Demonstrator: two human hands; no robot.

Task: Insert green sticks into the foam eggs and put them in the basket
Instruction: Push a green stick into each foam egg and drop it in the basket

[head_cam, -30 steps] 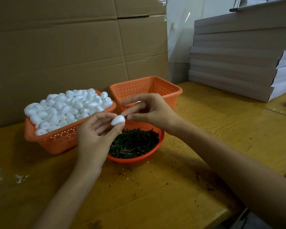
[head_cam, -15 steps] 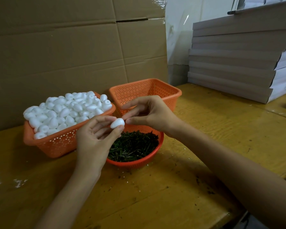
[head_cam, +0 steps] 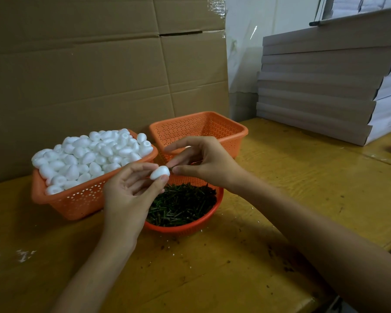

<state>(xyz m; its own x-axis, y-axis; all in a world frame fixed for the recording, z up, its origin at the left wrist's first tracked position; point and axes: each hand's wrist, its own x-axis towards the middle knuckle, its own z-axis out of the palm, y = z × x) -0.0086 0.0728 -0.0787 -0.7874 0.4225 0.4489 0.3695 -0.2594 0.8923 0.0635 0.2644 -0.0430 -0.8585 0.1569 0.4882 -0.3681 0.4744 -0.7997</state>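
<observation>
Left grip (head_cam: 131,195): one smooth white oval foam egg (head_cam: 159,172) is being pinched at frame centre.
Right grip (head_cam: 203,163): one thin green stick (head_cam: 171,169) is being pinched at the egg's tip.
Perforated orange plastic, three pieces, being carried by the wooden table (head_cam: 280,177): left basket (head_cam: 77,199) is being filled by heaped eggs (head_cam: 93,152); round basket (head_cam: 190,229) by loose sticks (head_cam: 183,204); rear basket (head_cam: 199,129) centre.

Over the last second the right hand (head_cam: 203,163) settles its thumb and forefinger against the end of the egg (head_cam: 159,172). A short dark length of stick (head_cam: 171,168) now shows between fingertips and egg. The view tilts up slightly.
</observation>
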